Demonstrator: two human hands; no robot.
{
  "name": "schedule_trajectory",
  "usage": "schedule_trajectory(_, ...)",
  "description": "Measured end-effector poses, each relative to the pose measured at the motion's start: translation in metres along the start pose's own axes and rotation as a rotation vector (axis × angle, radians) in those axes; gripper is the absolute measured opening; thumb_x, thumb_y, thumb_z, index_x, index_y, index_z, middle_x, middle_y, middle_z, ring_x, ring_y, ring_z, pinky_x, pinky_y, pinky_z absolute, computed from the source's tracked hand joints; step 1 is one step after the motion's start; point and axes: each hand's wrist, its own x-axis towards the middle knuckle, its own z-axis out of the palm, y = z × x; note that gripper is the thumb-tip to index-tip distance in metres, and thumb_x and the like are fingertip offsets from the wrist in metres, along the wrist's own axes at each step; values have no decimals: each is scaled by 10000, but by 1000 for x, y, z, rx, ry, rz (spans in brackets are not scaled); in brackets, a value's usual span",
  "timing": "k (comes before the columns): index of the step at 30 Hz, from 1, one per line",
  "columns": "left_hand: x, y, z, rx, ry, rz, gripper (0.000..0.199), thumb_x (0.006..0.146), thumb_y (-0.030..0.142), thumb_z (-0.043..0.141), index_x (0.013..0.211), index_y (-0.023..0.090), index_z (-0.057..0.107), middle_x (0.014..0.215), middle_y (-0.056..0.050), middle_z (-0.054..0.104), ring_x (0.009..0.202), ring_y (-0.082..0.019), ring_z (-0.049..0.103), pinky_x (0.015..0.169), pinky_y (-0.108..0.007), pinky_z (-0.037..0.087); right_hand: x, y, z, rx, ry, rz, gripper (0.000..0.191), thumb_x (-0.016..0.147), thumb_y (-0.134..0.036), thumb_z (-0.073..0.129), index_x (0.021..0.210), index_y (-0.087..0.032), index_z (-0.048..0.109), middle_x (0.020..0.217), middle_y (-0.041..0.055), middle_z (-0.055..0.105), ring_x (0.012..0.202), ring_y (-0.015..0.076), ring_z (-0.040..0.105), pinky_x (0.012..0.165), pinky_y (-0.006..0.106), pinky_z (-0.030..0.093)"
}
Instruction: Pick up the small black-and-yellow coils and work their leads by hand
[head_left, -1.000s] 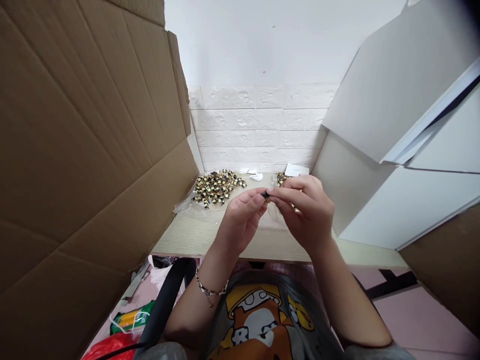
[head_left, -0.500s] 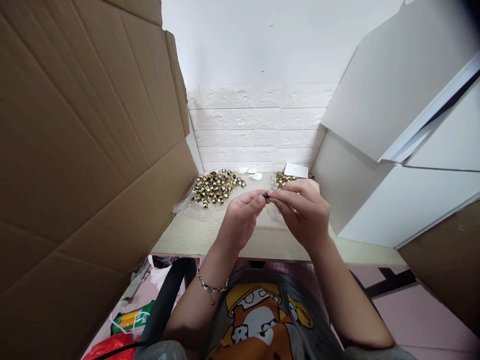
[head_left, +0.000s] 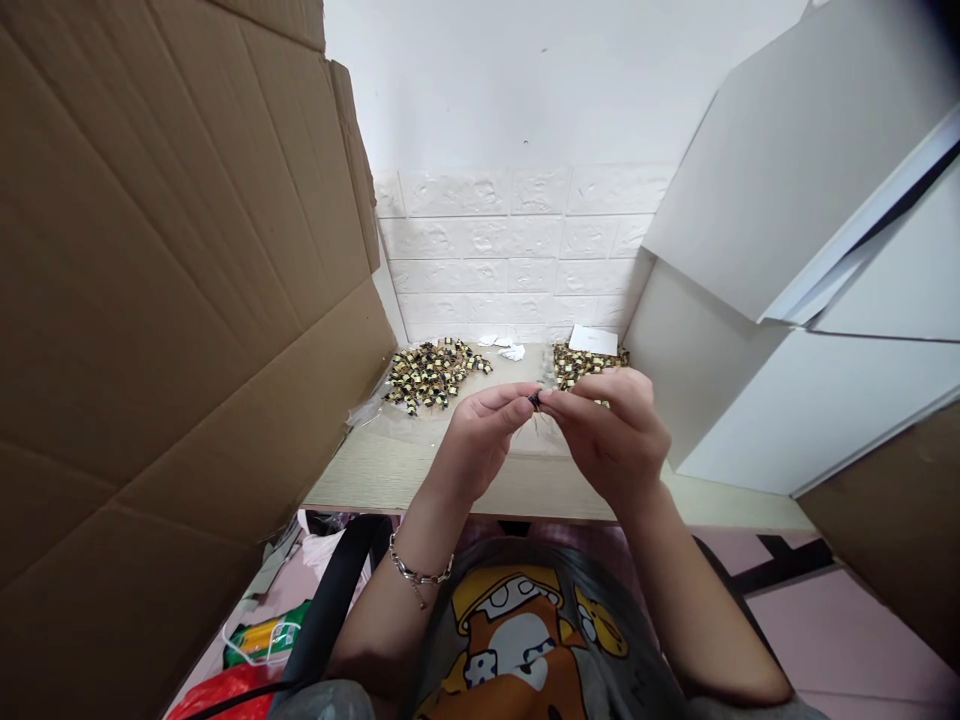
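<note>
Between the fingertips of both hands is a small black coil part (head_left: 534,400), with thin copper-coloured wire leads hanging below it. My left hand (head_left: 481,432) pinches it from the left between thumb and fingers. From the right, my right hand (head_left: 616,428) closes thumb and forefinger on its other side; whether they grip the body or a wire is too small to tell. Behind the left hand lies a pile of similar yellow-and-black coil parts (head_left: 431,375). A second pile of coil parts (head_left: 574,368) shows partly behind the right hand.
A white card (head_left: 593,340) rests on the right pile. Crumpled white paper scraps (head_left: 512,352) lie at the back of the wooden table (head_left: 375,480). A tall cardboard sheet (head_left: 187,250) walls the left side, white boxes (head_left: 720,350) the right, and a white brick-patterned wall (head_left: 517,240) the back.
My right hand has shifted slightly down and right, its fingers curling more, so more of the right pile shows. The coil part has dropped a little and stays between both hands.
</note>
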Motion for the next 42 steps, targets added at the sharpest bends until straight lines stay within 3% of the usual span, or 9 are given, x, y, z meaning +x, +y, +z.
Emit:
schedule_trajectory(5, -4, 2, 0, 128, 125, 125, 323, 586, 139, 679, 901, 183, 627, 773, -11, 618, 733, -85, 539, 699, -191, 394, -2, -3, 2, 109, 63, 100, 246, 681, -102, 593, 849, -282, 580, 697, -27, 516, 653, 100, 493, 622, 275, 407)
schedule_trajectory(9, -8, 5, 5, 331, 262, 353, 438, 547, 60, 684, 946, 213, 585, 718, 24, 595, 709, -70, 506, 772, -187, 373, 2, -1, 0, 127, 17, 238, 144, 718, -136, 561, 805, -246, 594, 718, -8, 542, 700, 115, 513, 642, 281, 417)
schedule_trajectory(14, -6, 2, -3, 732, 302, 664, 405, 525, 129, 715, 877, 222, 537, 785, 19, 583, 748, -105, 533, 772, -253, 403, 18, 5, -5, 278, -276, 427, 144, 796, -243, 468, 826, -217, 606, 801, 15, 588, 778, 118, 535, 690, 265, 420)
schedule_trajectory(18, -3, -1, -8, 1151, 291, 853, 302, 619, 210, 670, 859, 225, 486, 805, 16, 589, 766, -119, 546, 796, -323, 396, 36, 7, -6, 410, -493, 505, 205, 803, -317, 445, 771, -208, 616, 782, 10, 602, 766, 120, 540, 671, 253, 415)
schedule_trajectory(22, -3, -1, -9, 1396, 306, 928, 259, 678, 254, 624, 871, 225, 454, 803, 19, 622, 785, -130, 565, 903, -394, 293, 49, 8, -6, 396, -611, 511, 187, 777, -307, 477, 723, -198, 619, 747, 8, 609, 704, 120, 534, 621, 252, 398)
schedule_trajectory(27, -2, -3, -11, 1544, 344, 1006, 248, 702, 276, 599, 892, 220, 450, 801, 9, 632, 762, -130, 562, 920, -379, 251, 58, 9, -6, 303, -701, 432, 158, 749, -308, 504, 701, -210, 619, 745, -5, 610, 668, 111, 521, 593, 247, 366)
schedule_trajectory(31, 0, -3, -11, 1608, 376, 1004, 196, 714, 282, 585, 864, 216, 479, 788, 15, 636, 743, -126, 556, 913, -365, 233, 63, 8, -6, 145, -711, 339, 149, 751, -264, 489, 671, -216, 605, 734, -17, 606, 683, 109, 523, 748, 312, 331)
schedule_trajectory(34, 3, -3, -12, 1673, 386, 1004, 187, 726, 289, 571, 887, 218, 509, 784, 17, 645, 754, -130, 552, 898, -359, 230, 64, 5, -7, -23, -702, 284, 162, 757, -214, 458, 666, -221, 592, 740, -23, 598, 712, 119, 524, 866, 401, 227)
schedule_trajectory(42, 9, -7, -15, 1790, 401, 1048, 163, 739, 278, 550, 895, 235, 574, 813, 3, 652, 785, -156, 540, 887, -375, 207, 53, -3, -10, -252, -706, 227, 222, 795, -213, 375, 705, -196, 578, 744, 2, 586, 770, 145, 532, 901, 417, 163)
